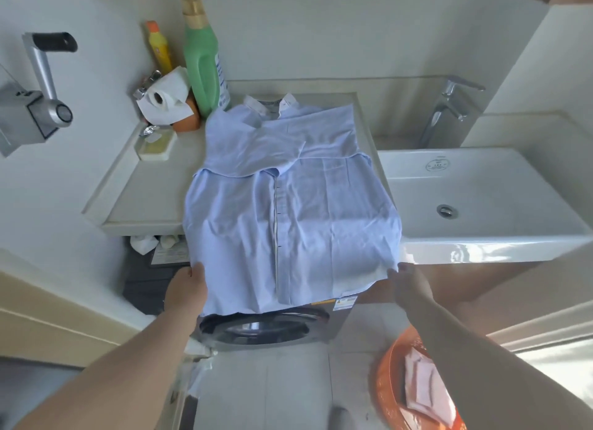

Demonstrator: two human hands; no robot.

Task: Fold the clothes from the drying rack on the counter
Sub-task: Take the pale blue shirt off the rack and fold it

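Observation:
A light blue button-up shirt point(298, 198) lies on the counter point(150, 186), collar at the far end, sleeves folded across its chest. Its lower part hangs over the counter's front edge above the washing machine point(269, 327). My left hand point(187, 288) grips the shirt's lower left edge. My right hand point(409, 282) pinches the lower right corner. Both hands hold the hem in front of the counter edge.
A green detergent bottle point(203, 64), a yellow bottle point(159, 48), a toilet paper roll point(163, 97) and a soap dish point(155, 145) stand at the counter's back left. A white sink point(481, 198) with a tap point(449, 105) is on the right. An orange basin point(394, 381) with pink cloth sits on the floor.

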